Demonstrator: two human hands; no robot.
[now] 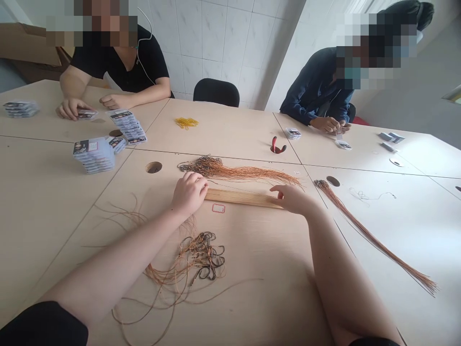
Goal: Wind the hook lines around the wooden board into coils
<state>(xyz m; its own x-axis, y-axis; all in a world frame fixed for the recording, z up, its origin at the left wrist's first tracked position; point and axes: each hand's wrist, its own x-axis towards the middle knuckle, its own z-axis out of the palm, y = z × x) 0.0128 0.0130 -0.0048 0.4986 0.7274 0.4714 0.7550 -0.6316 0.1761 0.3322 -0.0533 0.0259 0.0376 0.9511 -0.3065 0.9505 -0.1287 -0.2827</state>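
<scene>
A flat wooden strip [241,197] lies across the table in front of me. At its left end is my left hand [190,193], fingers curled together; what they pinch is too small to make out. My right hand [290,198] rests at the strip's right end, index finger and thumb apart. Just beyond the strip stretches a bundle of orange-brown cords [245,174] with dark looped ends at the left. Nearer to me, a loose tangle of similar cords [203,254] spreads between my forearms. A small red-bordered label [218,208] sits below the strip.
Another cord bundle [374,233] lies at the right. Stacked plastic packets [94,156] stand at the left. Yellow bands [186,123] and red-handled pliers [274,144] in a table hole are farther back. Two people sit across the table [230,129], handling packets.
</scene>
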